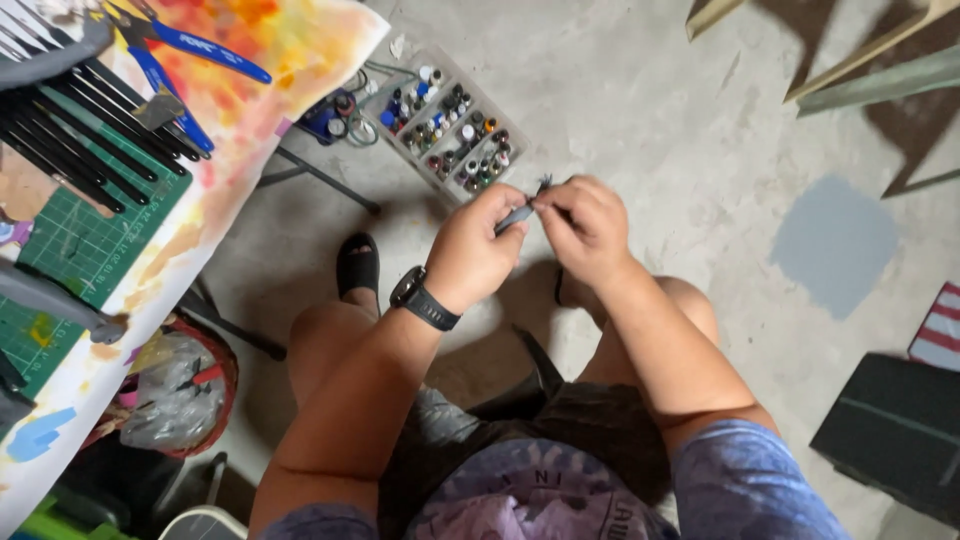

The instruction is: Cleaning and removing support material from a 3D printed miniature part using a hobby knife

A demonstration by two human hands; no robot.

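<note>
I sit looking down over my knees at a concrete floor. My left hand (478, 248), with a black watch on the wrist, grips the grey handle of a small brush (520, 212). My right hand (585, 225) pinches the dark bristle end of that brush between its fingertips. Both hands meet in front of me, above the floor, just below a clear box of small paint bottles (452, 125).
At the left is a paint-stained table (210, 190) with a green cutting mat (80, 240), a row of black brushes (75, 135) and blue-handled pliers (190, 50). A lined bin (180, 390) stands under it. Dark boards (895, 430) lie at the right.
</note>
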